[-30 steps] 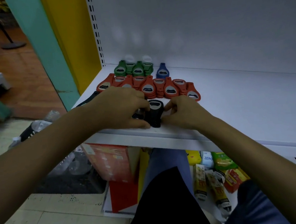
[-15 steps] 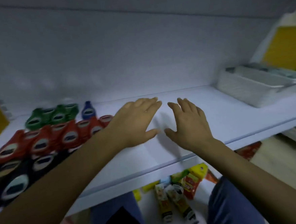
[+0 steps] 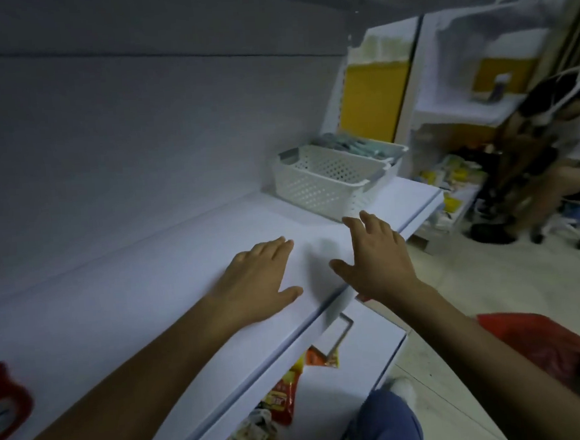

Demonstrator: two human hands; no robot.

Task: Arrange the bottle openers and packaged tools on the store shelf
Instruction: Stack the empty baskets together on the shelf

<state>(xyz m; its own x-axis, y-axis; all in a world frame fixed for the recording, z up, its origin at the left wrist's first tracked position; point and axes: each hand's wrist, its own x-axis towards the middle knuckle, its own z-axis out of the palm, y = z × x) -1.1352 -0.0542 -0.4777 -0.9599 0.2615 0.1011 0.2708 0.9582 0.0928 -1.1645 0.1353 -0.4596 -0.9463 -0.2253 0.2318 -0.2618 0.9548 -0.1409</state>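
Over the shelf, my left grip and right grip are both empty, fingers spread. I'd take the basket ahead by both rims so it won't tip.

Both arms bare, stretched forward side by side over the shelf. Left hand: palm down above the shelf's front part, fingers straight and together, thumb out to the side, holds nothing; contact with the shelf unclear. Right hand: just beside it over the shelf's front edge, fingers spread, slightly bent, holds nothing. Hands apart.
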